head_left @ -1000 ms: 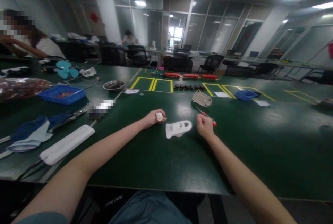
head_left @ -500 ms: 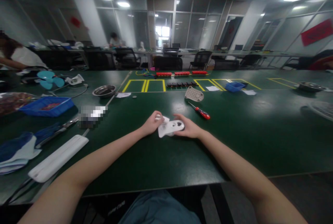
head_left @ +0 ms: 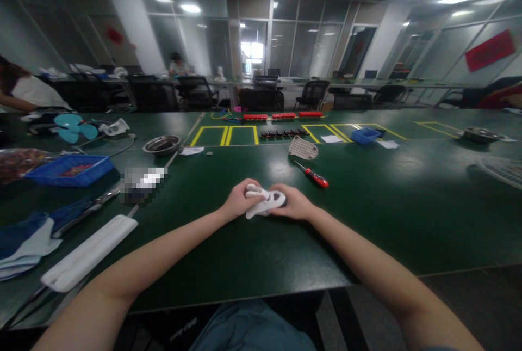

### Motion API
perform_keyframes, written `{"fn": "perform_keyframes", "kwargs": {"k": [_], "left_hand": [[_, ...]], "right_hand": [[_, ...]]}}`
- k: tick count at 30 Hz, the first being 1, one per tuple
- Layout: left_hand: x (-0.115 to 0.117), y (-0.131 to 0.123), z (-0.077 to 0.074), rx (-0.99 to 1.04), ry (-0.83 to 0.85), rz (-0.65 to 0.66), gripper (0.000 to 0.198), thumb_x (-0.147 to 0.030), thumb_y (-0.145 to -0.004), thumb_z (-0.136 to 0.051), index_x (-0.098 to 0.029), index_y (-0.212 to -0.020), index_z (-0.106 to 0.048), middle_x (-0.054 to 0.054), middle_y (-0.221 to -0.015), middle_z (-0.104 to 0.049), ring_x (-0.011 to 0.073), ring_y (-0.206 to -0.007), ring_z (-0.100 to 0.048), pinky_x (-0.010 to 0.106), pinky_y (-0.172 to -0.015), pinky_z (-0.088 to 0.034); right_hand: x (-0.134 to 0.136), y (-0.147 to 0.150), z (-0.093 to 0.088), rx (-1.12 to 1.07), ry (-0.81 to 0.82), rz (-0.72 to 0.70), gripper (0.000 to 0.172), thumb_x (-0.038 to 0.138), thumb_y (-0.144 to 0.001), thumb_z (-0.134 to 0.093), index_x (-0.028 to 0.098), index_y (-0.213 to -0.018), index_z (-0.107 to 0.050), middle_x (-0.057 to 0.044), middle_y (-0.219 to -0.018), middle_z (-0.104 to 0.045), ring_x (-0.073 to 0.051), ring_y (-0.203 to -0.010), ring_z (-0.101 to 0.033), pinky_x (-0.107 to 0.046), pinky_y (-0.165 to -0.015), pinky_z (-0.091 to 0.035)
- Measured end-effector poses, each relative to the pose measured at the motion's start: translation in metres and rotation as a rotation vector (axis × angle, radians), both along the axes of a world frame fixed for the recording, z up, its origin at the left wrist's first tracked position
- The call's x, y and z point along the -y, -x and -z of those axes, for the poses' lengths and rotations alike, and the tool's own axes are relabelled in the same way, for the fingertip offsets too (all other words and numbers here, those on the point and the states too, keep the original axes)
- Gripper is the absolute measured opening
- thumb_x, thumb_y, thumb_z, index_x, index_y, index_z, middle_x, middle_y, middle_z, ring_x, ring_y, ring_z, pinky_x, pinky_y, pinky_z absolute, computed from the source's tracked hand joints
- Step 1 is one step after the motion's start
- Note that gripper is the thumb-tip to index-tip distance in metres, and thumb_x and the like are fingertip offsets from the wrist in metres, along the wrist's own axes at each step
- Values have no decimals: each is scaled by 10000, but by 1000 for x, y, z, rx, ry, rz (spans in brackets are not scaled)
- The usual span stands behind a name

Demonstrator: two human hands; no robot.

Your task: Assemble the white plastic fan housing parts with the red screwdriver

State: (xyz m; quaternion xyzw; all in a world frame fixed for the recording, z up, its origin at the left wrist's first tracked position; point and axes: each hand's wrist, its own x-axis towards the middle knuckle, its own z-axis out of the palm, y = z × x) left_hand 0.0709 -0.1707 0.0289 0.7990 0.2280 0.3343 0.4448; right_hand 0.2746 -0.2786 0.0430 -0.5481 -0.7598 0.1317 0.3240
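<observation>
Over the green desk [head_left: 244, 264], the left hand [head_left: 240, 199] has its grip closed on a small white piece [head_left: 254, 189] against the white plastic part [head_left: 261, 208] the right hand [head_left: 297, 203] clasps, where uneven pressure could make either slip.

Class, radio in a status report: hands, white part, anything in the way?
Left hand holds small white piece at white part. Right hand grips the part's rounded end. Screwdriver beyond, untouched, not blocking.

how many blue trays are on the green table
2: the left tray, holding small reddish pieces, and the right tray, farther off than the red screwdriver. Others could be hidden.
</observation>
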Motion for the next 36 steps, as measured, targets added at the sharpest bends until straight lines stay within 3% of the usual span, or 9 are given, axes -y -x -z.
{"fn": "perform_keyframes", "kwargs": {"k": [15,19,24,31,36], "left_hand": [[7,-5,-1,-28,-21,-43,300,-372,-729,-730,-171,-921,-618,3,-850,-633,154,-754,-586,274,-685,-470],[4,-4,1,-39,27,17,342,-371,-713,-745,-172,-957,-610,5,-858,-627,146,-737,-582,259,-659,-467],[-5,-4,7,-52,119,144,407,-348,-690,-769,-171,-1030,-634,40,-963,-651,161,-808,-612,281,-736,-490],[-11,-5,15,-50,134,112,436,-332,-684,-775,-166,-1073,-672,93,-1103,-661,224,-954,-632,349,-851,-495],[-7,-7,13,-71,173,126,422,-340,-714,-748,-169,-1091,-665,77,-1078,-681,215,-936,-646,339,-846,-503]], "right_hand": [[-2,-3,1,94,-38,-19,540,504,-735,-720,199,-1157,-579,-77,-1066,-668,-229,-930,-645,-324,-782,-500],[-1,-3,1,118,-45,-18,548,514,-735,-717,197,-1158,-575,-83,-1068,-667,-230,-923,-645,-322,-772,-498],[0,-4,0,134,-46,-17,556,522,-744,-708,197,-1172,-566,-81,-1071,-666,-230,-922,-645,-323,-766,-497],[-1,-4,2,136,-57,-27,548,510,-749,-706,194,-1175,-569,-89,-1077,-667,-232,-927,-645,-326,-771,-497],[-2,-5,2,118,-52,-18,548,512,-748,-705,199,-1176,-566,-84,-1076,-667,-230,-929,-646,-326,-773,-498]]}}
